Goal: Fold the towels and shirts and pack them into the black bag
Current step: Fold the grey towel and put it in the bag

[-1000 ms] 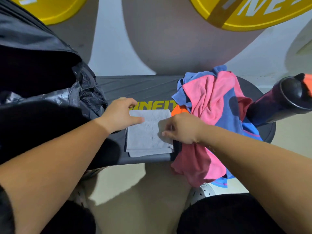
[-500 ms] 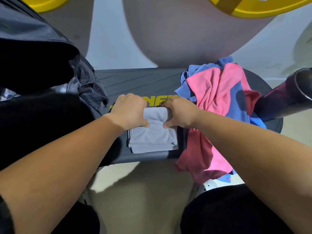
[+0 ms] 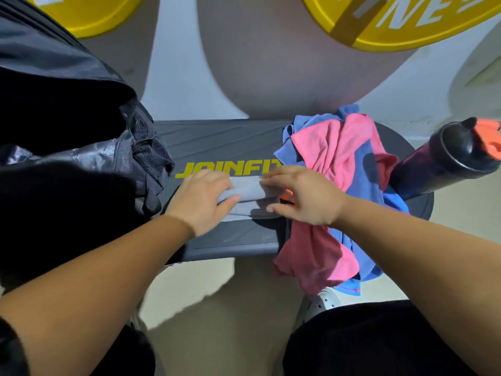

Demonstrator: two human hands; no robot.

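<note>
A grey towel (image 3: 248,191) lies on the dark bench (image 3: 217,139), its far part doubled over toward me. My left hand (image 3: 202,199) grips the towel's left end, thumb across the fold. At the right end my right hand (image 3: 306,196) holds the fold between fingers and thumb. The black bag (image 3: 81,158) sits open on the bench at the left, touching my left wrist area. A heap of pink and blue shirts (image 3: 339,158) rests on the bench's right end and hangs over its near edge.
A dark bottle with an orange cap (image 3: 455,161) leans at the far right beside the heap. Yellow weight plates (image 3: 406,20) stand behind the bench. My legs and a white shoe (image 3: 322,302) are below, on the pale floor.
Both hands moved to the towel's far edge, took hold of it and drew it toward me, so the flat towel is now doubled over and shorter.
</note>
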